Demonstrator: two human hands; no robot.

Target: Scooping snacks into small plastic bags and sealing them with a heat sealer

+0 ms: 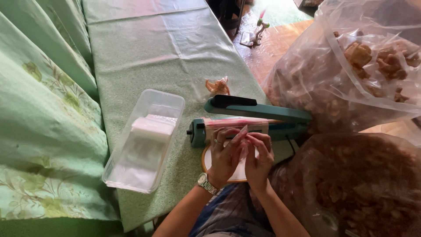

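Small clear bag (pixel 241 137) is pinched by left hand (pixel 224 157) and right hand (pixel 259 159), fingers closed on it; the sealer (pixel 252 115) waits at twelve o'clock, so opening it seems next.

Light: bright, soft daylight from the top.
Glare: pale sheen on the green plastic-covered tabletop (pixel 144 39) and the large clear plastic bags (pixel 351 66).
Shadows: faint, short.
Focus: centre sharp; edges slightly stretched.

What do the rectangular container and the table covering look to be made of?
Rectangular container: probably thin clear plastic, glossy; its contents show through the walls. Table covering: seemingly green speckled cloth under a clear plastic sheet, judging by shiny creases and glare.
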